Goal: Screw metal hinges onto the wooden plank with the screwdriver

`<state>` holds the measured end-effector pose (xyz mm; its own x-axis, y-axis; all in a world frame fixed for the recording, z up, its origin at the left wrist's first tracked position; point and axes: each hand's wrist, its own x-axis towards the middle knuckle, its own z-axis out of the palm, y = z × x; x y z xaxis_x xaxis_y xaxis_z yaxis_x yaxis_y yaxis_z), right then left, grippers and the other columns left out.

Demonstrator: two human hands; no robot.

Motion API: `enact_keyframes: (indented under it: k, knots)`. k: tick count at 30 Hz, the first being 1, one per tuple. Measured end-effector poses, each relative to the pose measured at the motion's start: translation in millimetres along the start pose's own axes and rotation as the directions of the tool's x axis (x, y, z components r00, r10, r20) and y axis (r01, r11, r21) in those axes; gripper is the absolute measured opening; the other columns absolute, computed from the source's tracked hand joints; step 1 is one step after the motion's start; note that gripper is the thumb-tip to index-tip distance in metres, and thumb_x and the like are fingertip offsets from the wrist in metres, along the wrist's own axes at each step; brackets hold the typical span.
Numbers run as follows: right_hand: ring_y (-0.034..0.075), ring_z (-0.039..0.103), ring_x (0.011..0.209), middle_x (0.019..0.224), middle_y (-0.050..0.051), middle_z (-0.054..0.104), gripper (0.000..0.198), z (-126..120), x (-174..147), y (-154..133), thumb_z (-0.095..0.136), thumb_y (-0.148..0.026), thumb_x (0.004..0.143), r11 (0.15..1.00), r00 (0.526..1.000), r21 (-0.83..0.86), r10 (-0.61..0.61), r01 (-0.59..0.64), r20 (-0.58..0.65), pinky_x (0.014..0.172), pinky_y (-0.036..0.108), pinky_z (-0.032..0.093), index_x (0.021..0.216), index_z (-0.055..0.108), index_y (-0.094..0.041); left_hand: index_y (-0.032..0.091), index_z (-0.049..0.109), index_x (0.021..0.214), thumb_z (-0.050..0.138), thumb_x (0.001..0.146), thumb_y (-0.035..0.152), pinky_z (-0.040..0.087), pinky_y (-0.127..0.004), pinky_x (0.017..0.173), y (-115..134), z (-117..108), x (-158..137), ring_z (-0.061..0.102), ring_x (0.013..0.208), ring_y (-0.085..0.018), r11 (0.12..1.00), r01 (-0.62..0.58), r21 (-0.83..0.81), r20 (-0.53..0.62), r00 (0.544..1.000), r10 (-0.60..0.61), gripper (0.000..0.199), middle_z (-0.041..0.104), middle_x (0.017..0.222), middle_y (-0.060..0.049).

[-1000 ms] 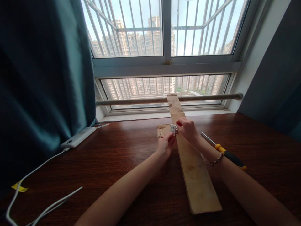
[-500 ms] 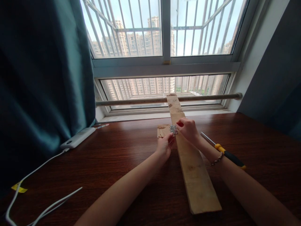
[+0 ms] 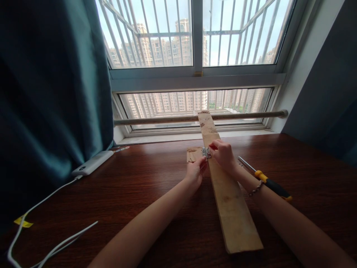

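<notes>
A silver metal hinge (image 3: 206,152) spans the seam between a long wooden board (image 3: 234,208) and a short wooden block (image 3: 193,153) at its left side. My left hand (image 3: 196,172) is closed, thumb and fingers pinching at the hinge's near edge where block and board meet. Over the board, my right hand (image 3: 223,153) has its fingertips pressed together at the hinge's right leaf. Whatever those fingertips hold is too small and hidden to make out. To the right of the board lies a screwdriver (image 3: 264,178) with a yellow and black handle, partly behind my right forearm.
Tiny metal pieces (image 3: 240,164) lie by the screwdriver's shaft. A white power strip or bank (image 3: 93,163) with a white cable (image 3: 51,190) sits on the left of the brown table (image 3: 156,163). Beyond the table, a horizontal rail (image 3: 158,120) crosses before the window.
Both hands stay at the hinge. My right hand and wrist have shifted very slightly, and small metal pieces by the screwdriver's shaft now show past my wrist.
</notes>
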<state>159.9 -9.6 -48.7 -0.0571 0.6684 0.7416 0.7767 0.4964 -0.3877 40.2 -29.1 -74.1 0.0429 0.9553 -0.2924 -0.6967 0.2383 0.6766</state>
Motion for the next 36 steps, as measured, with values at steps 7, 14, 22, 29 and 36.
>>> enact_keyframes:
  k: [7, 14, 22, 29, 36]
  knots:
    - [0.013, 0.055, 0.066, 0.073, 0.003, 0.061, 0.009, 1.0, -3.4, 1.1, 0.056, -0.014, 0.077, 0.999, 1.000, 0.027, -0.023, 0.023, 0.008, 0.064, 0.022, 0.040, 0.069, 0.059, -0.016, 0.011, 0.060, 0.068, 0.061, 0.067, -0.002, 0.045, -0.019, 0.056, 0.3, 1.8, 0.9, 0.058, 0.055, -0.008, 1.000, -0.028, 0.001, 0.001, 1.000, 0.028, 0.013, 0.064, 0.061, -0.002]
    - [0.013, 0.054, 0.064, 0.071, 0.002, 0.061, 0.012, 1.9, -1.7, 2.5, 0.055, -0.013, 0.078, 1.000, 1.000, -0.008, -0.006, 0.006, 0.027, 0.063, 0.022, 0.038, 0.067, 0.059, -0.015, 0.010, 0.060, 0.069, 0.061, 0.067, -0.002, 0.044, -0.017, 0.053, 1.1, 2.3, 4.5, 0.058, 0.054, -0.008, 1.000, -0.001, 0.002, 0.003, 1.000, 0.001, 0.013, 0.064, 0.061, -0.003]
    - [0.014, 0.057, 0.070, 0.077, 0.004, 0.063, 0.010, 2.7, -0.2, 4.8, 0.053, -0.013, 0.079, 1.000, 0.996, -0.002, -0.018, 0.019, 0.090, 0.065, 0.022, 0.039, 0.073, 0.060, -0.016, 0.011, 0.060, 0.071, 0.063, 0.065, 0.001, 0.044, -0.018, 0.052, -1.3, -2.1, 7.6, 0.059, 0.054, -0.009, 1.000, 0.015, -0.022, 0.024, 1.000, -0.015, 0.012, 0.065, 0.063, -0.003]
    - [0.015, 0.055, 0.072, 0.077, 0.005, 0.060, 0.011, 5.4, -1.0, 2.2, 0.050, -0.013, 0.081, 0.993, 0.995, -0.111, -0.028, 0.038, 0.091, 0.066, 0.023, 0.038, 0.073, 0.056, -0.017, 0.012, 0.060, 0.070, 0.067, 0.063, 0.003, 0.044, -0.019, 0.052, -1.8, -2.4, 6.6, 0.058, 0.054, -0.009, 1.000, 0.008, -0.022, 0.024, 1.000, -0.008, 0.013, 0.064, 0.063, -0.002]
    - [0.015, 0.056, 0.073, 0.079, 0.005, 0.061, 0.008, 7.5, -1.6, 4.9, 0.052, -0.016, 0.081, 0.996, 0.992, -0.090, -0.013, 0.024, 0.124, 0.068, 0.024, 0.041, 0.075, 0.058, -0.017, 0.011, 0.061, 0.074, 0.065, 0.064, 0.001, 0.045, -0.019, 0.054, 0.0, -2.8, 6.2, 0.059, 0.056, -0.009, 1.000, 0.007, -0.025, 0.051, 0.999, -0.006, 0.014, 0.065, 0.066, -0.002]
